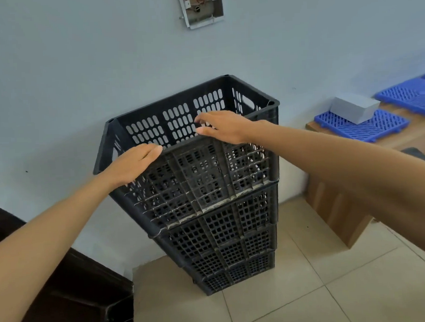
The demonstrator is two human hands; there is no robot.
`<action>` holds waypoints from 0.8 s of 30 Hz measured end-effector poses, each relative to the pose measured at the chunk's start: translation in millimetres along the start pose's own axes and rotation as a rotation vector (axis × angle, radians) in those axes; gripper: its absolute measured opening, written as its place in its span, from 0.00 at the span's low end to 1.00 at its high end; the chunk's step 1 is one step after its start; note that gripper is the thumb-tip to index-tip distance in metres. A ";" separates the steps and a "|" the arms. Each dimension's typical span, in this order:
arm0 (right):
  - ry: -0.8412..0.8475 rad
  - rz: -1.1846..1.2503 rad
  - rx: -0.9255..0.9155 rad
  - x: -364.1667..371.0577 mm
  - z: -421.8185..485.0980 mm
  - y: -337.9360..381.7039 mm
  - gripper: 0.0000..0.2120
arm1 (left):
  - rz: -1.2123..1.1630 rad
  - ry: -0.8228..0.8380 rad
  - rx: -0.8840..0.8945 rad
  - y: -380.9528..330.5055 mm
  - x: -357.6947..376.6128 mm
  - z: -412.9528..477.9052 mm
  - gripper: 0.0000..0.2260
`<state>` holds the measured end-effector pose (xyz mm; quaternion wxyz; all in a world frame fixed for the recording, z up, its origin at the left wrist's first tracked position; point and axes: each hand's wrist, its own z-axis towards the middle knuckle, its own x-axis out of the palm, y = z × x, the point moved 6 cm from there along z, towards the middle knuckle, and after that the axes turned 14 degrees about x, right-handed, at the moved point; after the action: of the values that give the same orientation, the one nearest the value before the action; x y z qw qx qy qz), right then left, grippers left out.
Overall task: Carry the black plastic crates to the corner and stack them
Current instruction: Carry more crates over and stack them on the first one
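A stack of several black plastic crates (224,231) stands on the tiled floor against the pale wall. The top crate (202,176) is perforated and has nothing visible inside. My left hand (131,164) lies flat on its near rim at the left, fingers straight and together. My right hand (222,127) hovers over the near rim further right, fingers extended and slightly spread, thumb touching the rim edge. Neither hand grips the crate.
A dark brown cabinet (73,296) stands at the lower left. At the right, a cardboard box (340,211) carries blue plastic grids (366,127) and a grey block (354,107). A wall box (201,8) hangs above. Beige floor tiles (309,290) lie in front.
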<state>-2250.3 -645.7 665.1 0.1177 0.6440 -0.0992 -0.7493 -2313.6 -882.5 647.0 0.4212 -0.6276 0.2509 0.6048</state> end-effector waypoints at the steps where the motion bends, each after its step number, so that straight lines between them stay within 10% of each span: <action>1: -0.081 -0.049 0.003 -9.2 -0.7 -12.3 0.25 | -0.032 -0.035 -0.012 -11.7 2.5 16.9 0.27; 10: 0.056 -0.210 0.227 -29.0 1.0 -142.0 0.26 | -0.172 -0.045 -0.010 -143.8 51.1 186.9 0.28; 18: 0.075 -0.190 0.182 -19.9 13.4 -145.4 0.28 | 0.082 -0.062 -0.009 -147.3 59.0 191.6 0.28; 24: 0.234 -0.001 0.221 -23.4 19.5 -146.9 0.30 | -0.177 0.109 -0.006 -149.7 59.3 196.4 0.26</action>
<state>-2273.4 -498.7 646.0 0.0567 0.7360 -0.1665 -0.6538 -2289.3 -629.8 640.1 0.4566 -0.6806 0.2151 0.5311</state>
